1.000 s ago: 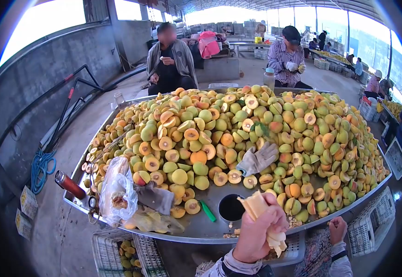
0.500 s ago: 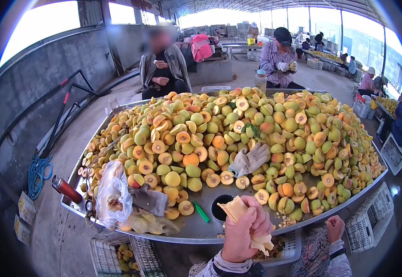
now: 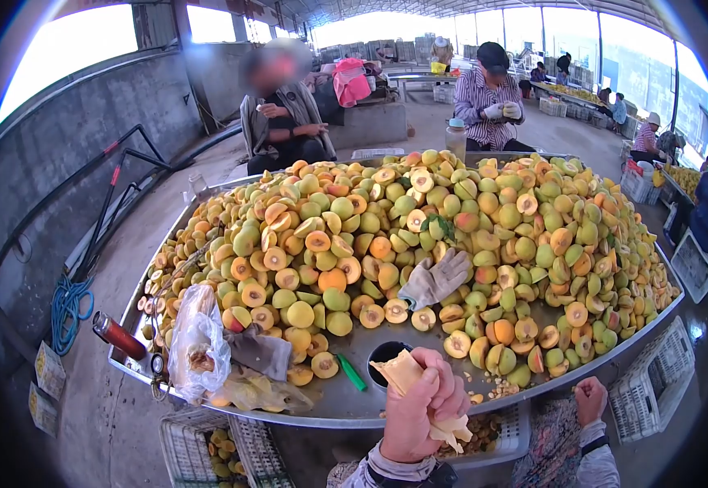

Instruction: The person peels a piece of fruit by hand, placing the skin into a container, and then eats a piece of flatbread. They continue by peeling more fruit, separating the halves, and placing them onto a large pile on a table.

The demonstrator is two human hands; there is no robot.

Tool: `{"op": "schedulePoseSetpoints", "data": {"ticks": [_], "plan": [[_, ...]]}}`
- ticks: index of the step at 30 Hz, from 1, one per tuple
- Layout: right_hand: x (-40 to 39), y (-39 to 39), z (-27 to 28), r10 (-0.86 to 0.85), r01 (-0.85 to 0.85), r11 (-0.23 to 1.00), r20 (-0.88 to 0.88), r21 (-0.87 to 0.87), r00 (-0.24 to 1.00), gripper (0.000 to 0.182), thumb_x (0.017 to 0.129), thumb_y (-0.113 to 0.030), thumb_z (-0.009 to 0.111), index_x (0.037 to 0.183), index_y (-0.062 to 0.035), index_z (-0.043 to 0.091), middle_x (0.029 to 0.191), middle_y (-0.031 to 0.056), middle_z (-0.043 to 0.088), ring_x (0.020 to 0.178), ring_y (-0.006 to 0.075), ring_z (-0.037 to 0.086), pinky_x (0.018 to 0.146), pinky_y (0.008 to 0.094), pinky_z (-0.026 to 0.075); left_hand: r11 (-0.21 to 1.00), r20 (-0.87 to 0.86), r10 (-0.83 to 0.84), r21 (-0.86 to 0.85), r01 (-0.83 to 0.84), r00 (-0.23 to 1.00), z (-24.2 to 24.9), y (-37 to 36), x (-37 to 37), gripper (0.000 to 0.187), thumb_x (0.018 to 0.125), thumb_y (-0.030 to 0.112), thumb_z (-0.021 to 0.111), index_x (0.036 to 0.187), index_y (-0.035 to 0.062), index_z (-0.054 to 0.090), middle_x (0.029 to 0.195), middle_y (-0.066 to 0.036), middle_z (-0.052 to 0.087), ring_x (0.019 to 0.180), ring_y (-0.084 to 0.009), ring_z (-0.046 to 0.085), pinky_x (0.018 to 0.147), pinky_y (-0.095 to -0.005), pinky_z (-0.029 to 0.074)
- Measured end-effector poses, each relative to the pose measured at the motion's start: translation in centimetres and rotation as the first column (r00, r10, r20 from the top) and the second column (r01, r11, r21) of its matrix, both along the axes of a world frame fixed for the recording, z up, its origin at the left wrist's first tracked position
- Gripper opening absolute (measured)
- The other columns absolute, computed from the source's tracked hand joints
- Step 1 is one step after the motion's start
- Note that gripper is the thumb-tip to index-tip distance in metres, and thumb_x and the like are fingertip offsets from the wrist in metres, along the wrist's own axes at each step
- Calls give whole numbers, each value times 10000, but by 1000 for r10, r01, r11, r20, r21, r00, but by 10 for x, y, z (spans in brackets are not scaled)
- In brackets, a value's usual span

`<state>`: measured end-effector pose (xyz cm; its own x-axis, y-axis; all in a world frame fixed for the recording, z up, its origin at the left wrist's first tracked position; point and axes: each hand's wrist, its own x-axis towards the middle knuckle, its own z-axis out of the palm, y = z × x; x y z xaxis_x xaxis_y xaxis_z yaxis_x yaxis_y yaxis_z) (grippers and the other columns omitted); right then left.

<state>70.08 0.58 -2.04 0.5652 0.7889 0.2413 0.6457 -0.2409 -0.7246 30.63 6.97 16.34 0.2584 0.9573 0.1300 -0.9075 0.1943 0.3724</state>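
My left hand (image 3: 421, 407) is closed around a pale folded flatbread (image 3: 403, 372). One torn end sticks out above the fingers and a ragged flap hangs below them, over the front edge of the metal table (image 3: 354, 411). Just behind it is a dark round opening or cup (image 3: 386, 358), partly covered by the flatbread. A green-handled tool (image 3: 351, 372) lies to its left. My right hand (image 3: 590, 400) rests curled near my patterned clothing; whether anything is inside cannot be seen. A big heap of halved yellow-green fruit (image 3: 334, 279) covers much of the table, with a grey glove (image 3: 435, 279) on it.
At the table's left are a plastic bag (image 3: 199, 346), a dark cloth (image 3: 258, 351) and a red flask (image 3: 118, 336). Crates (image 3: 655, 382) stand right and below. Two people sit across the table, one in a striped shirt (image 3: 474, 110); a bottle (image 3: 456, 140) stands near them.
My left hand has shifted slightly left and down with the flatbread. The person across on the left has lowered one hand; the person in stripes has moved their gloved hands slightly.
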Motion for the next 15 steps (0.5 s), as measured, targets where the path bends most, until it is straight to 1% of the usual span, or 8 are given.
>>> {"op": "schedulePoseSetpoints", "data": {"ticks": [3, 6, 9, 11, 15], "plan": [[1, 0, 1, 2, -3, 1000, 8, 25, 1000, 89, 710, 13, 657, 726, -23, 577, 592, 34, 562, 546, 102, 547, 542, 260, 452, 1000, -7, 5, 10, -5, 1000, 2, -1, 1, 29, 960, 141, 494, 983, 123, 489, 649, 10, 381, 513, -93, 361, 519, -282, 351], [-3, 1, 6, 4, -4, 1000, -38, 0, 999, 86, 715, 14, 654, 727, -25, 578, 593, 32, 564, 541, 100, 547, 537, 257, 452, 1000, -17, 4, -1, -4, 1000, 4, -4, 1, 32, 960, 144, 498, 983, 124, 489, 649, 13, 381, 511, -91, 357, 516, -280, 345], [-1, 1, 2, 14, -14, 1000, -27, 8, 1000, 82, 719, 10, 653, 728, -26, 580, 595, 33, 570, 534, 100, 547, 533, 252, 453, 1000, -21, -18, 21, 19, 1000, 4, -5, 0, 36, 961, 147, 500, 986, 125, 488, 649, 15, 379, 513, -88, 356, 518, -279, 344], [0, 0, 0, 3, -3, 1000, 15, 7, 1000, 75, 722, 0, 654, 725, -24, 583, 597, 34, 575, 537, 100, 552, 535, 252, 455, 1000, -3, -24, 19, 24, 1000, 4, -6, 1, 36, 960, 146, 499, 988, 127, 489, 648, 15, 378, 513, -88, 355, 516, -280, 341], [-4, 0, 6, -1, 1, 1000, 7, 1, 1000, 76, 718, -9, 660, 719, -24, 585, 599, 36, 578, 542, 103, 557, 540, 256, 458, 999, 0, -31, 16, 31, 1000, 4, -6, 2, 39, 959, 148, 502, 991, 128, 490, 652, 14, 382, 515, -89, 358, 521, -280, 345]]}}
